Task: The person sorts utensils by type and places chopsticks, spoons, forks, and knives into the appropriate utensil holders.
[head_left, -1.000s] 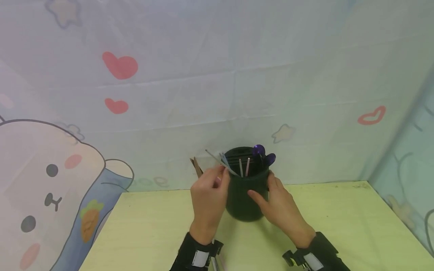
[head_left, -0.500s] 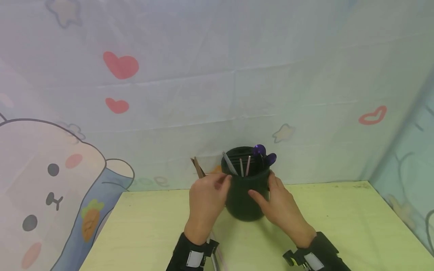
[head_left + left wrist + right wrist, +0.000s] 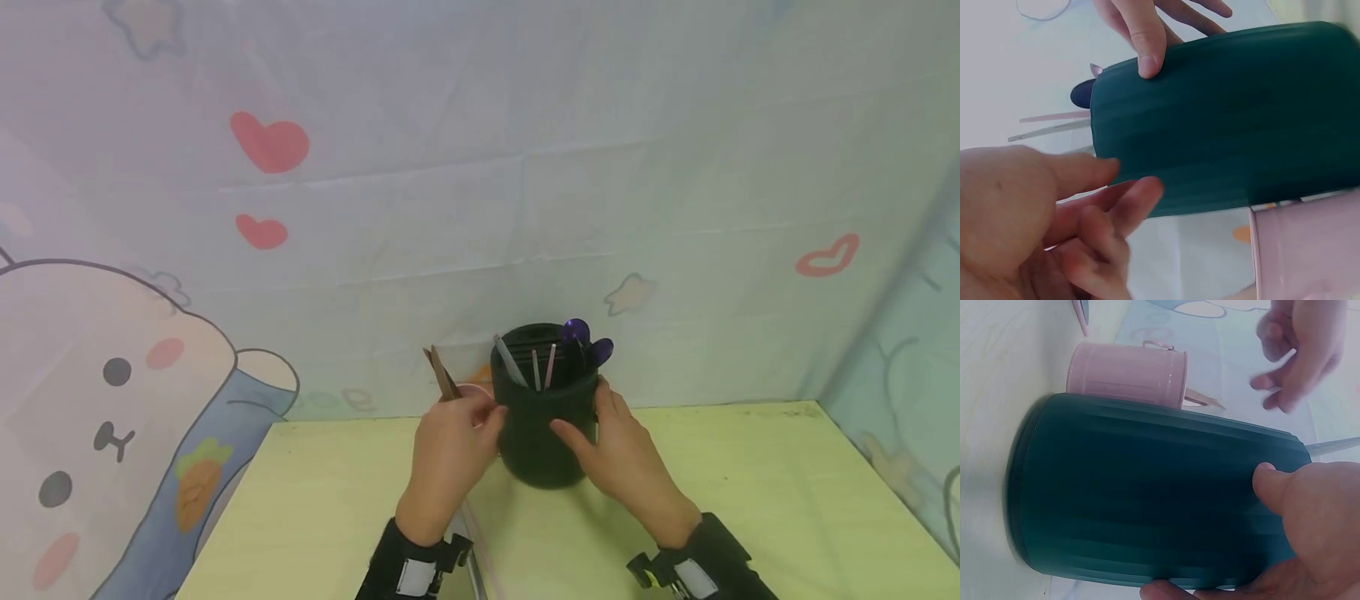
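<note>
A dark green ribbed utensil holder stands upright on the table. My right hand grips its right side, thumb across the front. Purple spoons, two thin sticks, one of them a pink stick, and a thicker pale stick poke out of its top. Just left of the holder is my left hand, fingers loosely curled, with nothing seen between them in the left wrist view. Behind that hand, a pink bucket sits against the holder, mostly hidden in the head view.
Brown wooden pieces rise from the bucket. Near my left wrist, a few thin sticks lie on the pale yellow table. A printed cloth hangs behind the table's back edge.
My left hand has let go of a pale stick, which now leans in the holder, and has drawn slightly down and left. The right hand keeps its grip.
</note>
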The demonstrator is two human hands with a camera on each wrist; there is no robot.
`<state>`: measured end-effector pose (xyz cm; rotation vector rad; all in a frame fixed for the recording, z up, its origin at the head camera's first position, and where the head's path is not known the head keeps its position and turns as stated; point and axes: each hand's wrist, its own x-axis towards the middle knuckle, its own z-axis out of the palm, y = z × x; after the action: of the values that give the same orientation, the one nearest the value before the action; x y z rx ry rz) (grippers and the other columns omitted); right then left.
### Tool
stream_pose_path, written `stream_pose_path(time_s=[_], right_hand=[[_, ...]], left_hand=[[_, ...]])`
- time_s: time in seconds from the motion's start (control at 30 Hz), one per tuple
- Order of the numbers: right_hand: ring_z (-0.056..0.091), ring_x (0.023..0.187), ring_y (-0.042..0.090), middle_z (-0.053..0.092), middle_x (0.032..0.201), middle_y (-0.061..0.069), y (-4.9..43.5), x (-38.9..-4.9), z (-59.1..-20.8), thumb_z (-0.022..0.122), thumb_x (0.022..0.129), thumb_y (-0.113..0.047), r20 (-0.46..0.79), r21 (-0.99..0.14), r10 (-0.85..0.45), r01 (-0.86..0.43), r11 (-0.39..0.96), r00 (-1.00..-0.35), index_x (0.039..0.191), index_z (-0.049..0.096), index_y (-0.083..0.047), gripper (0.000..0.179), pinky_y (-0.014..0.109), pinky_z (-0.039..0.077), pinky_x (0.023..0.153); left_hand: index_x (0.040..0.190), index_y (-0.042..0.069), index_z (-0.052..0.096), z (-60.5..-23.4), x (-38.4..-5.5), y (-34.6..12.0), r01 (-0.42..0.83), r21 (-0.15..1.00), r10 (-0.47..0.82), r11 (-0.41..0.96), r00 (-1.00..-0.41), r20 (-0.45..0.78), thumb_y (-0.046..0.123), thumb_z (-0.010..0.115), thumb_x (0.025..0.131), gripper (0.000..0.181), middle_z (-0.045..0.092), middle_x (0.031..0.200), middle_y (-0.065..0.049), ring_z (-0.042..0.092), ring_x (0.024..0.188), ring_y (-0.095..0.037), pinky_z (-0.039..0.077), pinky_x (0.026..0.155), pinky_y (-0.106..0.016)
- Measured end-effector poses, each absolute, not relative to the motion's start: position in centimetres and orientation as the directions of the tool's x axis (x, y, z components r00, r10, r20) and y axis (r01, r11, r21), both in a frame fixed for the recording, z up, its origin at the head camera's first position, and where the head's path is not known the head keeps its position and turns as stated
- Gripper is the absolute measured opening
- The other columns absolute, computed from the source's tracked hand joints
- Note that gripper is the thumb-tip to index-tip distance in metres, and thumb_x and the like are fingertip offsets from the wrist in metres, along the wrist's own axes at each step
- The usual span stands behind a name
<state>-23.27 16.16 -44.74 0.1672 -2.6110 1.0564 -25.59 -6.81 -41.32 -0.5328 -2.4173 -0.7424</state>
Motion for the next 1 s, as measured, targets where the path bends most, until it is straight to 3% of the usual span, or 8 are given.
stream_pose_path(time_s=[0.23,0.4,0.5,0.7,1.0], right_hand=[[0.058,0.132,0.053,0.049,0.153,0.033,16.1,-23.4,-44.8,0.061,0.098,-0.061,0.311,-0.665,0.011,-0.209,0.717,-0.95,0.163,0.023,0.006,0.1,0.07,0.049,0.103],[0.057,0.132,0.053,0.048,0.153,0.033,16.1,-23.5,-45.0,0.06,0.098,-0.061,0.313,-0.658,0.007,-0.212,0.723,-0.95,0.163,0.023,0.006,0.1,0.07,0.048,0.103],[0.057,0.132,0.053,0.048,0.153,0.034,16.2,-23.5,-45.0,0.061,0.098,-0.061,0.319,-0.656,0.007,-0.215,0.723,-0.948,0.163,0.023,0.006,0.1,0.07,0.049,0.103],[0.057,0.132,0.055,0.047,0.153,0.035,16.3,-23.5,-44.9,0.06,0.099,-0.061,0.311,-0.653,0.007,-0.208,0.728,-0.95,0.162,0.022,0.008,0.102,0.07,0.048,0.103],[0.058,0.131,0.054,0.047,0.153,0.034,16.4,-23.4,-45.0,0.059,0.099,-0.061,0.305,-0.655,0.01,-0.202,0.728,-0.952,0.163,0.022,0.008,0.101,0.07,0.048,0.103]], left_hand=[[0.071,0.021,0.078,-42.2,-25.0,-9.1,0.42,0.411,0.242,0.809,-0.875,0.418,0.025,0.073,0.093,0.022,0.065,0.06,0.011,0.058,0.055,-0.012,0.044,0.048,-0.031],[0.053,0.02,0.055,-43.2,-24.2,-11.1,0.389,0.392,0.283,0.833,-0.91,0.302,0.021,0.074,0.091,0.043,0.044,0.049,0.013,0.04,0.046,-0.007,0.032,0.043,-0.028],[0.052,0.02,0.055,-44.0,-23.4,-12.0,0.375,0.373,0.316,0.849,-0.925,0.211,0.024,0.076,0.092,0.045,0.044,0.05,0.012,0.041,0.047,-0.008,0.033,0.044,-0.029],[0.061,0.017,0.072,-46.4,-21.9,-12.5,0.377,0.361,0.405,0.853,-0.914,-0.001,0.029,0.081,0.089,0.031,0.057,0.054,0.011,0.048,0.05,-0.008,0.042,0.048,-0.03],[0.051,0.017,0.057,-48.5,-20.9,-12.3,0.388,0.302,0.453,0.871,-0.872,-0.188,0.038,0.084,0.08,0.045,0.041,0.049,0.01,0.04,0.049,-0.01,0.033,0.045,-0.028]])
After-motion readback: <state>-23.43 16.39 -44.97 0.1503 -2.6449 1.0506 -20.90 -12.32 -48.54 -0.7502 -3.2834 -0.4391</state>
